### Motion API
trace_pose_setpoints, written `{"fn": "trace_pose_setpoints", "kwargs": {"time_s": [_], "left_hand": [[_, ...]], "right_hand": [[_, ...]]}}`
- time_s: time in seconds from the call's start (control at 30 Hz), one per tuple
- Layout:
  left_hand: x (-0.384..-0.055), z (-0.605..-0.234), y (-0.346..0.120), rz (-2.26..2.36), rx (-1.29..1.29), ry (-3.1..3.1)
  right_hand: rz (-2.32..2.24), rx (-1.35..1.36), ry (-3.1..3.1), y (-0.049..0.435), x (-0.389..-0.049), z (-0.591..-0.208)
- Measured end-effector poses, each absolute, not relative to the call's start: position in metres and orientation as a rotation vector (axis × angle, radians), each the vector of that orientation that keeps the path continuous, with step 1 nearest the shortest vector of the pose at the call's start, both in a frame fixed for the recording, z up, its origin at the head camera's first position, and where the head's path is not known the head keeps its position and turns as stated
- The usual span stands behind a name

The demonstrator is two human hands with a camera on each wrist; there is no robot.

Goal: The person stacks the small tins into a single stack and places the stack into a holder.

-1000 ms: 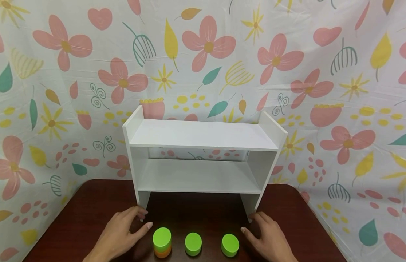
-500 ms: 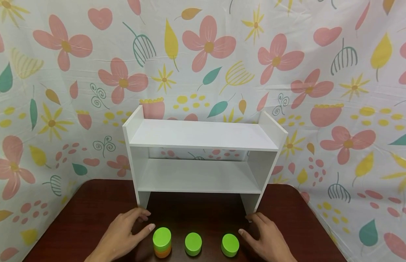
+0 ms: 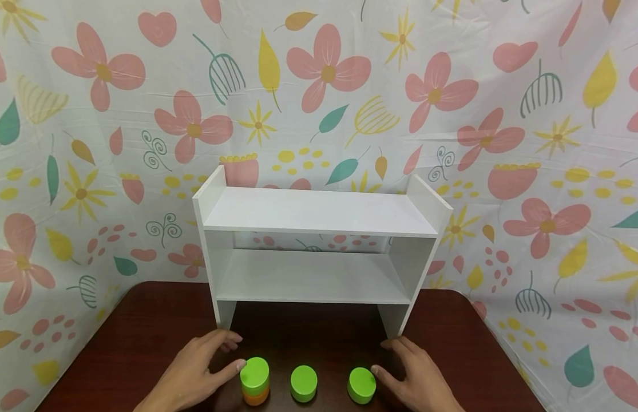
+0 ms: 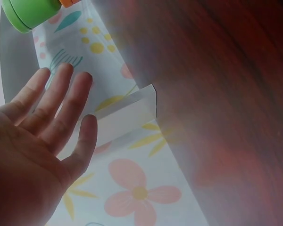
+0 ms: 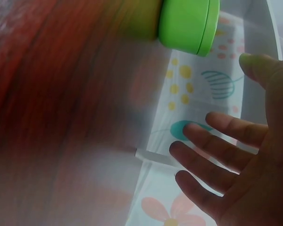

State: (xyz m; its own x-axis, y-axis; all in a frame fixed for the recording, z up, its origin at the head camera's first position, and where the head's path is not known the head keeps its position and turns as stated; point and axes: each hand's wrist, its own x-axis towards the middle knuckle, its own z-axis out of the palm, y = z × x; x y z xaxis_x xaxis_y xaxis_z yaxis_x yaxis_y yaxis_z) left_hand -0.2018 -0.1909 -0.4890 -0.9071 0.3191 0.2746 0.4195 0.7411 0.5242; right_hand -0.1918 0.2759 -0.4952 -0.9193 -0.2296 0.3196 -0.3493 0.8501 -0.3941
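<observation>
Three round containers with green lids stand in a row near the table's front. The left one is a green-topped jar with an orange base; in the left wrist view its green part shows at the top. A plain green jar stands in the middle, and another green jar at the right. My left hand is beside the left jar, its thumb tip at the lid's edge; contact I cannot tell. Beside the right jar is my right hand, thumb close to it, fingers loosely spread. Neither hand holds anything.
A white two-tier shelf stands behind the jars on the dark red-brown table. Its side panels come down just beyond my fingertips. A flower-patterned cloth hangs behind the table.
Both hands have shifted slightly inward, away from the shelf's side panels. My left thumb is now at the left jar and my right thumb nearer the right jar. The jars have not moved.
</observation>
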Motion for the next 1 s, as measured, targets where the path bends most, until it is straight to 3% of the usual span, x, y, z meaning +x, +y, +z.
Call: {"fn": "trace_pose_setpoints", "kwargs": {"time_s": [1.0], "left_hand": [[-0.2007, -0.4965, -0.1913, -1.006, -0.810, -2.877]], "right_hand": [[0.676, 0.599, -2.859, 0.2742, -0.1913, -0.4984]]}}
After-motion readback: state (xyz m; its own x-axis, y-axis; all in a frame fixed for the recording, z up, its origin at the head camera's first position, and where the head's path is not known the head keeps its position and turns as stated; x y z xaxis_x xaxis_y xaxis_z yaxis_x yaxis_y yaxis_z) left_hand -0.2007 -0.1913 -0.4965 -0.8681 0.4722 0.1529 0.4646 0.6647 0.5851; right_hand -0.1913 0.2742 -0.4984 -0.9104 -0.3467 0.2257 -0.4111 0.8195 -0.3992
